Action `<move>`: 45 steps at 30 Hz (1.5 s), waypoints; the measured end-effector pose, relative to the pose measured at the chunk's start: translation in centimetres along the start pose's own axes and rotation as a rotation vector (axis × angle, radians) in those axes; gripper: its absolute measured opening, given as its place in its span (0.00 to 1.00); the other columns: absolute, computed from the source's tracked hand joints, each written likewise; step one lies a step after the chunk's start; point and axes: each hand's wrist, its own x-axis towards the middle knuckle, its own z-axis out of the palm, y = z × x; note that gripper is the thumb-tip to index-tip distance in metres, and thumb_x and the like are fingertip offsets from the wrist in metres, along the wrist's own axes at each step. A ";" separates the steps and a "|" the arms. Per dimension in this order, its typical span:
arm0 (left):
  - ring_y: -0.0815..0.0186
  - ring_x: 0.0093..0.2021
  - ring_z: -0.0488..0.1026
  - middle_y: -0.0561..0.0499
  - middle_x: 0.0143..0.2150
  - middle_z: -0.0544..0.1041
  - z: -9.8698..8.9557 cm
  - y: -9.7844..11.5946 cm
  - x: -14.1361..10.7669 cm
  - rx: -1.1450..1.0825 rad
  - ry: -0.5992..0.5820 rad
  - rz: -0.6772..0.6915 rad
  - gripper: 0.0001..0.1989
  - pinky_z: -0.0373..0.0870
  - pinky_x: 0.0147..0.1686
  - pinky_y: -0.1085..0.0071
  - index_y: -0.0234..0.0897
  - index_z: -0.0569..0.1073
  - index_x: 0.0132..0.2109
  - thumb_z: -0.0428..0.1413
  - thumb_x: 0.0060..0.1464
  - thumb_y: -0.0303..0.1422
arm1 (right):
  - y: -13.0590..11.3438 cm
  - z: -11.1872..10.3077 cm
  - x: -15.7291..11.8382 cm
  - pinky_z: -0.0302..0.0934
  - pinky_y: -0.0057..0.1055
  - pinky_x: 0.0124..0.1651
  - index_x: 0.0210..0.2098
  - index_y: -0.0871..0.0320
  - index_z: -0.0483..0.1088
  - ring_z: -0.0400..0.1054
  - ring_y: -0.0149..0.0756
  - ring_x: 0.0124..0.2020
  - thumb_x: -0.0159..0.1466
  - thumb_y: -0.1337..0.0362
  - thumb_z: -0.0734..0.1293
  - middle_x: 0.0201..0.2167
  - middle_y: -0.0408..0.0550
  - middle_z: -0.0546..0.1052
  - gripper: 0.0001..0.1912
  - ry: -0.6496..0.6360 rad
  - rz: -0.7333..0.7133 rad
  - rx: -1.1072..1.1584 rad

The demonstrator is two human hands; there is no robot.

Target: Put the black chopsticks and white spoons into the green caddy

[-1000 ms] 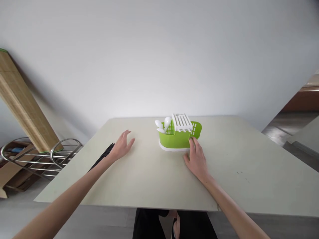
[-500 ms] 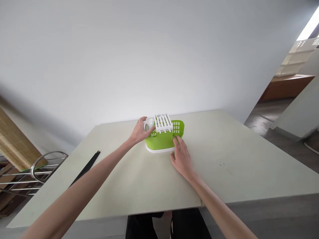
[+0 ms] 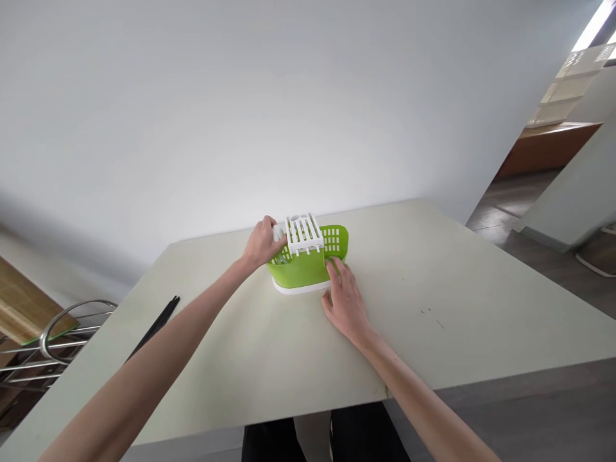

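1. While both hands are at it, the green cutlery basket [image 3: 303, 273] stands upright on the desk [image 3: 269, 359], between the left grip [image 3: 260, 244] and the right grip [image 3: 344, 305], with a white base [image 3: 293, 290] under it.
2. White spoons [image 3: 278, 232] show at the left grip's fingers, at the basket's left end, partly hidden by that hand.
3. The left grip is curved, thumb a little apart from the fingers; whether it has closed on a spoon I cannot tell.
4. The right grip is half open, fingertips bent at the basket's front rim, thumb spread lower down, nothing visibly clasped.
5. The step in hand, I judge, is handling the spoons from the left while the right side braces the basket. The next move calls for a sure pinch, clear of the white slotted rack [image 3: 307, 245] just right of the left grip, and steady bracing, since the basket looks light enough to slide.
6. Black chopsticks [image 3: 154, 325] lie left of the left grip and nearer the person; farther left, off the desk, are a metal rack [image 3: 44, 341] and bamboo mat [image 3: 29, 301].
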 end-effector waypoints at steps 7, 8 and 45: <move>0.47 0.43 0.79 0.37 0.45 0.80 -2.4 1.0 -0.8 0.347 -0.054 0.093 0.18 0.68 0.37 0.60 0.34 0.68 0.53 0.51 0.62 0.41 | 0.1 -0.1 0.1 0.63 0.59 0.66 0.77 0.53 0.40 0.50 0.56 0.74 0.66 0.73 0.60 0.75 0.58 0.53 0.43 -0.006 -0.010 -0.003; 0.47 0.41 0.79 0.38 0.42 0.81 -2.5 1.1 -1.0 0.361 -0.067 0.098 0.18 0.68 0.37 0.60 0.34 0.68 0.54 0.51 0.63 0.42 | 0.2 -0.1 0.1 0.64 0.59 0.66 0.77 0.53 0.41 0.50 0.56 0.74 0.66 0.73 0.60 0.75 0.58 0.53 0.43 -0.004 -0.010 -0.004; 0.60 0.22 0.72 0.51 0.22 0.76 -9.3 -20.1 -16.3 -0.245 -0.650 -0.487 0.14 0.63 0.23 0.67 0.43 0.68 0.29 0.57 0.48 0.48 | 0.2 -0.7 -1.3 0.70 0.54 0.57 0.76 0.57 0.43 0.55 0.57 0.72 0.68 0.64 0.61 0.75 0.62 0.53 0.40 -0.078 -0.004 -0.080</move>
